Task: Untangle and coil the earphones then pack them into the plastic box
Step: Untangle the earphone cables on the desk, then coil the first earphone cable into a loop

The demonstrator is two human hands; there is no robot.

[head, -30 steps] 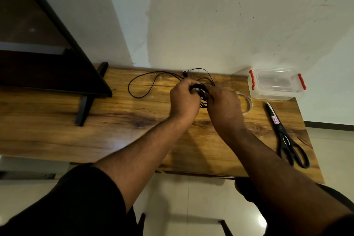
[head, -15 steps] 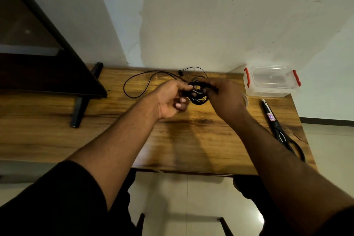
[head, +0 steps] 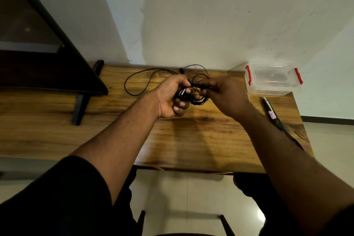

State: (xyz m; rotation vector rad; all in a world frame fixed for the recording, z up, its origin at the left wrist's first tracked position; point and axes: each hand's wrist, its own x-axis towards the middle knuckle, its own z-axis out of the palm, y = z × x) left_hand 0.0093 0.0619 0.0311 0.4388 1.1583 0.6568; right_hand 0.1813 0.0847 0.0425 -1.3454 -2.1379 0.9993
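Wooden table carries the work, where the left hand has rolled palm-up since a second ago, gripping the bunched earphones while the right hand pinches a strand, left of the shut plastic box, so untangling continues.

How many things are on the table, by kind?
Earphones: 1
Box: 1
Scissors: 1
Monitor stand: 1
Total: 4
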